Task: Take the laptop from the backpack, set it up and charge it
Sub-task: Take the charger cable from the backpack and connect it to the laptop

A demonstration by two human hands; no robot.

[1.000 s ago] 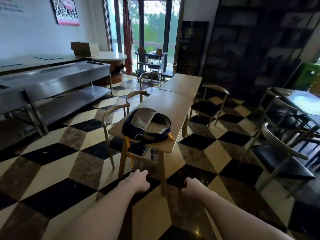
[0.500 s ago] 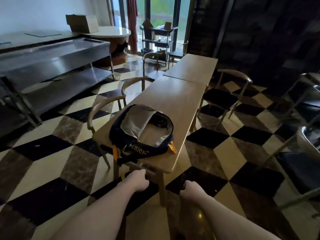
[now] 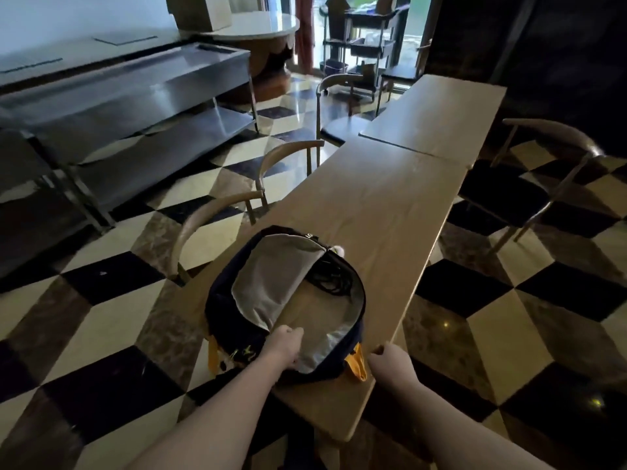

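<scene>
Closing the gap since a second ago, the left hand [image 3: 284, 344] now pinches the open backpack [image 3: 285, 300] at its near rim, the right hand [image 3: 390, 362] hanging loosely curled, empty, just right of it; no laptop is visible yet.

Wooden chairs [image 3: 217, 218] flank a long wooden table [image 3: 383, 205] on checkered floor [image 3: 112, 290], near steel counters [image 3: 135, 93].
</scene>
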